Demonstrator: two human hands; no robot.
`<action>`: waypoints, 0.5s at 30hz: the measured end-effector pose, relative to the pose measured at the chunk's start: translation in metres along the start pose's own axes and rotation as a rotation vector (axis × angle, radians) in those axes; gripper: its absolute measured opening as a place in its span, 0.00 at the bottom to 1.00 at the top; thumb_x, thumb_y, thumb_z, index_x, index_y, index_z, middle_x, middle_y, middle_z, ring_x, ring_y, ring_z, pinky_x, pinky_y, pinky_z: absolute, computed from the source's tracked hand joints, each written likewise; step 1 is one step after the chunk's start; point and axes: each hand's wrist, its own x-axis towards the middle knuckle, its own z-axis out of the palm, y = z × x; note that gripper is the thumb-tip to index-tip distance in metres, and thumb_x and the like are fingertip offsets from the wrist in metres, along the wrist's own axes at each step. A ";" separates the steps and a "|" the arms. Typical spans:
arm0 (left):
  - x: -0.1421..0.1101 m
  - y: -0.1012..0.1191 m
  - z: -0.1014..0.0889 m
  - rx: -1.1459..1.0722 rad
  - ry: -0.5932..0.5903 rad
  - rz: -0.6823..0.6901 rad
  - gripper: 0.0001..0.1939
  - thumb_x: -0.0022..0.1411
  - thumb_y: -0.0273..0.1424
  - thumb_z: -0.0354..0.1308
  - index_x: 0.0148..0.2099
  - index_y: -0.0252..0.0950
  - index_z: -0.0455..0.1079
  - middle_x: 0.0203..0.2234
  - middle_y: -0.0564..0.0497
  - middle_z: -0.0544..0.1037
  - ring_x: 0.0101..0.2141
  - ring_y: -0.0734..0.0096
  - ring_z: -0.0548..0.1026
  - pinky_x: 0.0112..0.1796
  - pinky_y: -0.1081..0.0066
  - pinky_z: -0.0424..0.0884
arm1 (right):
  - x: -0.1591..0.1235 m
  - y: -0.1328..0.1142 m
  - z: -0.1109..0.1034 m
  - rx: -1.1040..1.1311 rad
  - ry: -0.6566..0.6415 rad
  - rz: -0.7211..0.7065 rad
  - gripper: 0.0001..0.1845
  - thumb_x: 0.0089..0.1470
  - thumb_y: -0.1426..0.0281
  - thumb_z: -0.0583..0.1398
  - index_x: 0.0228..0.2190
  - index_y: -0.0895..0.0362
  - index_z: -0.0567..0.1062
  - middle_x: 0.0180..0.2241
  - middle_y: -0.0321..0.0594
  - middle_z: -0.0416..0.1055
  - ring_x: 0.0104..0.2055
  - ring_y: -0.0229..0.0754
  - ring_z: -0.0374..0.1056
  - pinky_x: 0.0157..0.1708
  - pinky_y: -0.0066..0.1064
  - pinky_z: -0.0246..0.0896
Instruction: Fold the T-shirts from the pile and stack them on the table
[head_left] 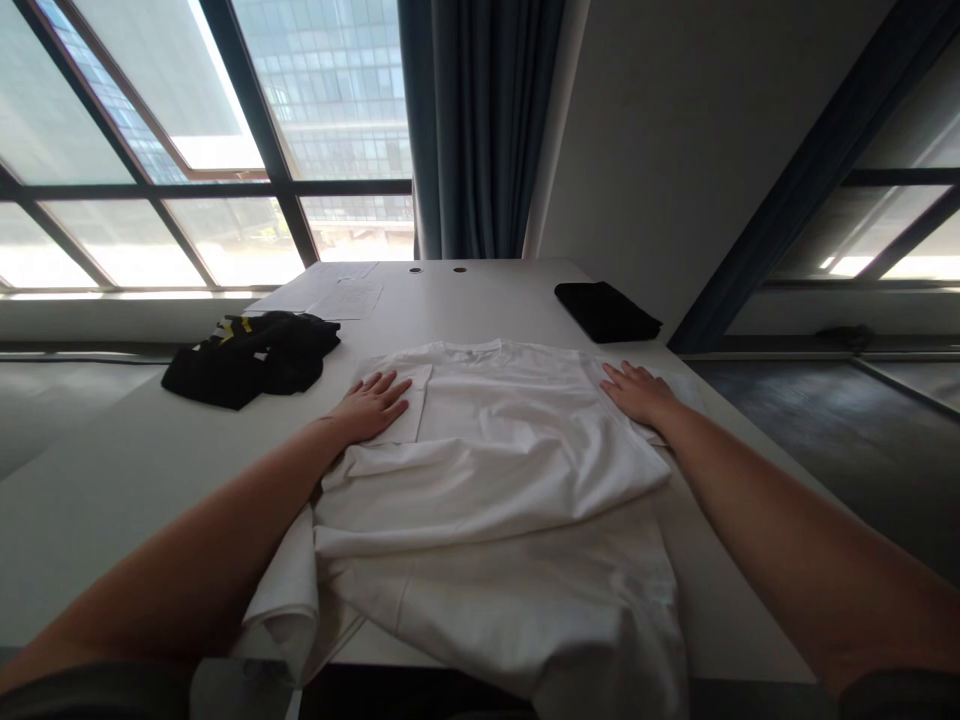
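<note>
Two bare forearms reach forward from the bottom corners of the head view, across a white table [112,470]. Between them lies a white T-shirt [495,460], spread over the near half of the table with its collar pointing away from the person. Its lower hem spills over the near table edge, and a horizontal fold crosses its middle. The sleeve on the left side is folded inward over the chest.

On that folded sleeve rests the left hand [371,405], palm down and flat, fingers stretched out and gripping nothing. Opposite it, the right hand [637,392] presses flat on the shirt's other shoulder, fingers likewise spread and holding nothing.

To the left of the shirt, well apart from it, sits a crumpled black garment with yellow marks [251,358]. A neatly folded black cloth [606,310] lies at the far right edge of the table. Sheets of paper [341,292] rest at the far end. Beyond the table stand large windows [187,150] and a dark blue curtain [472,130].
</note>
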 end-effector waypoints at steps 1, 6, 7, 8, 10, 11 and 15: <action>0.005 -0.002 -0.001 0.002 0.006 -0.003 0.35 0.75 0.52 0.36 0.79 0.52 0.45 0.78 0.51 0.40 0.77 0.50 0.41 0.74 0.45 0.43 | 0.001 -0.002 -0.001 0.002 -0.002 0.007 0.38 0.74 0.46 0.41 0.77 0.44 0.50 0.76 0.41 0.35 0.77 0.60 0.40 0.74 0.59 0.40; 0.039 -0.016 -0.005 0.000 0.032 -0.017 0.36 0.74 0.56 0.38 0.78 0.55 0.47 0.78 0.51 0.40 0.77 0.47 0.42 0.74 0.42 0.44 | 0.011 -0.005 -0.005 0.023 0.030 0.008 0.37 0.74 0.46 0.42 0.77 0.45 0.52 0.75 0.44 0.38 0.76 0.62 0.42 0.73 0.61 0.41; 0.046 -0.019 -0.006 -0.001 0.038 -0.016 0.36 0.73 0.57 0.38 0.78 0.56 0.47 0.78 0.51 0.40 0.77 0.46 0.42 0.74 0.42 0.44 | 0.014 -0.005 -0.006 0.025 0.038 0.003 0.37 0.74 0.47 0.42 0.76 0.46 0.53 0.75 0.44 0.39 0.76 0.62 0.43 0.73 0.61 0.41; 0.053 -0.020 -0.007 0.001 0.041 -0.015 0.36 0.73 0.57 0.38 0.78 0.56 0.47 0.78 0.51 0.40 0.77 0.45 0.42 0.73 0.42 0.44 | 0.018 -0.004 -0.007 0.028 0.045 -0.002 0.37 0.75 0.47 0.42 0.76 0.47 0.54 0.75 0.44 0.40 0.76 0.61 0.43 0.73 0.60 0.42; 0.064 -0.020 -0.010 0.005 0.046 -0.006 0.36 0.73 0.57 0.38 0.78 0.56 0.47 0.78 0.51 0.41 0.77 0.45 0.42 0.73 0.42 0.45 | 0.024 -0.003 -0.010 0.036 0.049 -0.008 0.37 0.75 0.48 0.42 0.76 0.48 0.54 0.75 0.43 0.40 0.76 0.59 0.43 0.73 0.58 0.43; 0.069 -0.020 -0.011 0.008 0.043 -0.004 0.36 0.73 0.57 0.38 0.78 0.55 0.46 0.78 0.51 0.41 0.77 0.45 0.42 0.73 0.42 0.45 | 0.027 -0.003 -0.011 0.043 0.049 -0.006 0.36 0.75 0.49 0.42 0.76 0.49 0.55 0.75 0.43 0.40 0.76 0.57 0.43 0.74 0.57 0.43; 0.078 -0.020 -0.012 -0.001 0.049 0.011 0.37 0.73 0.57 0.38 0.78 0.54 0.48 0.78 0.50 0.42 0.77 0.48 0.43 0.74 0.44 0.44 | 0.029 -0.005 -0.013 0.086 0.082 0.003 0.36 0.75 0.52 0.44 0.76 0.52 0.57 0.75 0.43 0.42 0.76 0.54 0.43 0.75 0.54 0.42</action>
